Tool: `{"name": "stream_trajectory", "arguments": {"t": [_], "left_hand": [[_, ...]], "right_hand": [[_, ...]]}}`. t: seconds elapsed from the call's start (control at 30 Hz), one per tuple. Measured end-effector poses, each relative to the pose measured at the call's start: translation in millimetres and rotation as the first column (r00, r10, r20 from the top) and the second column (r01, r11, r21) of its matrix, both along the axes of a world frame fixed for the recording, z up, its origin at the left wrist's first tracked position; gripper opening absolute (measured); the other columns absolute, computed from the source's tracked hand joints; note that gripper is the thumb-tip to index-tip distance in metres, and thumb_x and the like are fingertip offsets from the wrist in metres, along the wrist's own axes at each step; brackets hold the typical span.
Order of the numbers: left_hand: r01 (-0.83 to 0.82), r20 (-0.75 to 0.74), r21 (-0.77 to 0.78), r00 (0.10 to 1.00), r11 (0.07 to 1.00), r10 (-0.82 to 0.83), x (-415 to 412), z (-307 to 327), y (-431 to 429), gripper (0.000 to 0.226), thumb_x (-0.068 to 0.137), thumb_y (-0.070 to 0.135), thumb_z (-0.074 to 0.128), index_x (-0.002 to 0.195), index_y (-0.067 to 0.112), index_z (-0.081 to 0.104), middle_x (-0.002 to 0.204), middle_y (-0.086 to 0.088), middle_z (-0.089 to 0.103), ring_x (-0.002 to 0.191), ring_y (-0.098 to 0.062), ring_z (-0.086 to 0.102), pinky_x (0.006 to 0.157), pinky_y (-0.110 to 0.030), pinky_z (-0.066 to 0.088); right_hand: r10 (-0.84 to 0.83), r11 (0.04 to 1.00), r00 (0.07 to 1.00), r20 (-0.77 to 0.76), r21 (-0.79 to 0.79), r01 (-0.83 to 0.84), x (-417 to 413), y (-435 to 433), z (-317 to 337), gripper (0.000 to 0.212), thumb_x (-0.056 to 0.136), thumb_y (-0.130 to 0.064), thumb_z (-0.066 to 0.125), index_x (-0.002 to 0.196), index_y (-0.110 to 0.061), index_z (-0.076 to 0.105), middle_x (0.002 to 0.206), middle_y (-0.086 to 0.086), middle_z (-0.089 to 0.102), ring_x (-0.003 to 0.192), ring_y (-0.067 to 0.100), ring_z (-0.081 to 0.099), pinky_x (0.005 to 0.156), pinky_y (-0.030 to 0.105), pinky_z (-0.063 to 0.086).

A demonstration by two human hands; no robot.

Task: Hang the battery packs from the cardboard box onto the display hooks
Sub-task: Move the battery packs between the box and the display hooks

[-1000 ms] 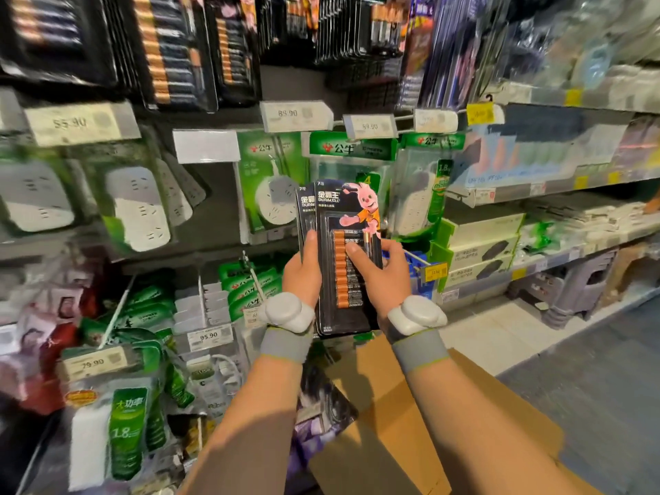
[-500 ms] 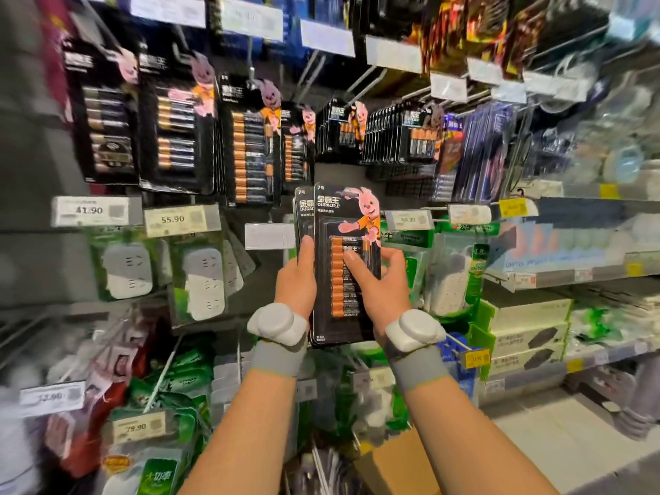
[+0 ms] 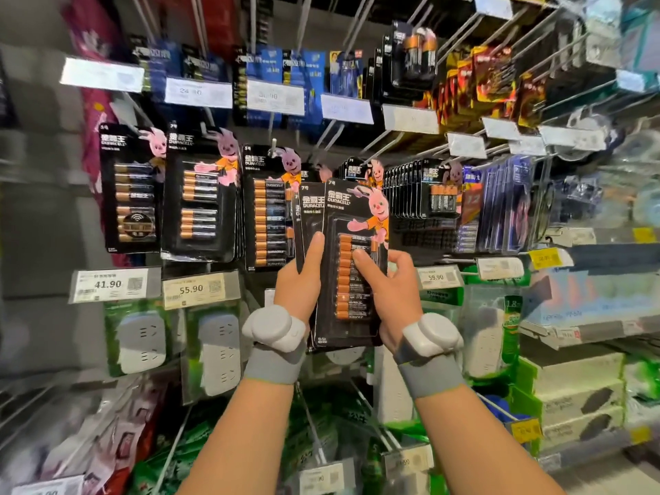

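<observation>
Battery packs (image 3: 351, 266), gripped in my left hand (image 3: 299, 284) and right hand (image 3: 394, 294), have risen to the hung packs (image 3: 269, 216) just beyond them; hooking comes next.

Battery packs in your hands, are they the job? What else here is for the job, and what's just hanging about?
For the job: battery packs gripped by left hand and right hand; display hook holding matching packs.
Just there: socket packs; price tag 55.90; blue packs higher up.
</observation>
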State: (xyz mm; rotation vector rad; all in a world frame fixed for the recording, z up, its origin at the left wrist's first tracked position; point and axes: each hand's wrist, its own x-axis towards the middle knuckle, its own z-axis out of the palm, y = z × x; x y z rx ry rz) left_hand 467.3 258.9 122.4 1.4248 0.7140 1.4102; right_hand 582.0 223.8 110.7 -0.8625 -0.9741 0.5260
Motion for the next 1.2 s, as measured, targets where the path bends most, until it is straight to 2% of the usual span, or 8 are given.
{"name": "stream_trajectory", "arguments": {"t": [0.07, 0.17, 0.4, 0.53, 0.67, 0.87, 1.03, 1.2], "left_hand": [[0.015, 0.015, 0.030, 1.000, 0.999, -0.016, -3, 5, 12, 0.047, 0.085, 0.061, 0.056, 0.105, 0.021, 0.072, 0.096, -0.001, 0.075, 0.091, -0.019, 0.071, 0.088, -0.039, 0.055], [0.021, 0.026, 0.059, 0.999, 0.998, -0.023, -7, 11, 24, 0.045, 0.083, 0.062, 0.059, 0.104, 0.024, 0.072, 0.097, 0.000, 0.076, 0.093, -0.021, 0.072, 0.092, -0.045, 0.054], [-0.086, 0.051, 0.117, 0.995, 0.989, 0.081, -7, 27, 36, 0.033, 0.090, 0.055, 0.054, 0.089, 0.026, 0.070, 0.087, 0.004, 0.075, 0.087, -0.016, 0.071, 0.089, -0.041, 0.055], [-0.128, 0.091, 0.119, 0.989, 0.985, 0.118, -5, 33, 40, 0.026, 0.087, 0.051, 0.060, 0.089, 0.027, 0.069, 0.093, 0.003, 0.074, 0.090, -0.018, 0.070, 0.090, -0.041, 0.054], [-0.108, 0.136, 0.094, 0.986, 0.990, 0.094, -3, 34, 40, 0.030, 0.086, 0.042, 0.066, 0.105, 0.020, 0.068, 0.100, -0.003, 0.074, 0.092, -0.020, 0.071, 0.085, -0.038, 0.056], [-0.193, 0.157, 0.149, 0.973, 0.970, 0.169, 1, 36, 46, 0.018, 0.085, 0.040, 0.069, 0.096, 0.026, 0.070, 0.101, -0.001, 0.075, 0.097, -0.021, 0.070, 0.093, -0.046, 0.053], [-0.270, 0.150, 0.196, 0.958, 0.943, 0.243, -4, 36, 50, 0.019, 0.084, 0.042, 0.069, 0.097, 0.028, 0.069, 0.104, 0.002, 0.073, 0.100, -0.017, 0.068, 0.098, -0.046, 0.049], [-0.335, 0.143, 0.249, 0.941, 0.909, 0.307, -10, 41, 54, 0.009, 0.085, 0.041, 0.068, 0.090, 0.034, 0.066, 0.096, 0.013, 0.070, 0.094, -0.005, 0.065, 0.097, -0.036, 0.048]], "right_hand": [[0.028, 1.000, 0.999, -0.022, 0.014, -0.027, -2, 10, 8, 0.035, 0.082, -0.029, 0.075, 0.102, -0.018, 0.048, 0.096, 0.012, 0.070, 0.084, 0.022, 0.070, 0.075, 0.042, 0.058], [0.068, 0.997, 0.998, -0.019, 0.036, -0.067, -3, 20, 19, 0.036, 0.083, -0.026, 0.074, 0.103, -0.016, 0.047, 0.090, 0.010, 0.070, 0.078, 0.020, 0.070, 0.070, 0.039, 0.057], [0.127, 0.989, 0.991, -0.032, 0.077, -0.124, -1, 45, 34, 0.029, 0.084, -0.021, 0.072, 0.098, -0.016, 0.046, 0.090, 0.009, 0.067, 0.076, 0.016, 0.068, 0.067, 0.034, 0.056], [0.177, 0.982, 0.979, -0.098, 0.081, -0.169, 6, 55, 44, 0.026, 0.086, -0.019, 0.069, 0.096, -0.014, 0.045, 0.088, 0.009, 0.064, 0.074, 0.017, 0.065, 0.066, 0.035, 0.056], [0.188, 0.980, 0.982, -0.028, 0.064, -0.186, 14, 61, 50, 0.027, 0.085, -0.021, 0.071, 0.096, -0.015, 0.046, 0.090, 0.012, 0.067, 0.078, 0.021, 0.067, 0.076, 0.044, 0.058], [0.142, 0.988, 0.988, 0.063, 0.053, -0.146, 28, 69, 60, 0.033, 0.081, -0.022, 0.076, 0.099, -0.012, 0.050, 0.098, 0.016, 0.070, 0.090, 0.030, 0.069, 0.083, 0.055, 0.055], [0.080, 0.997, 0.989, 0.121, 0.014, -0.082, 36, 77, 74, 0.073, 0.053, -0.055, 0.082, 0.107, -0.018, 0.051, 0.112, 0.011, 0.066, 0.103, 0.031, 0.065, 0.090, 0.053, 0.052], [0.067, 0.997, 0.988, 0.139, 0.036, -0.073, 43, 83, 89, 0.056, 0.057, -0.050, 0.082, 0.096, -0.024, 0.051, 0.110, 0.011, 0.067, 0.103, 0.031, 0.065, 0.092, 0.053, 0.051]]}}
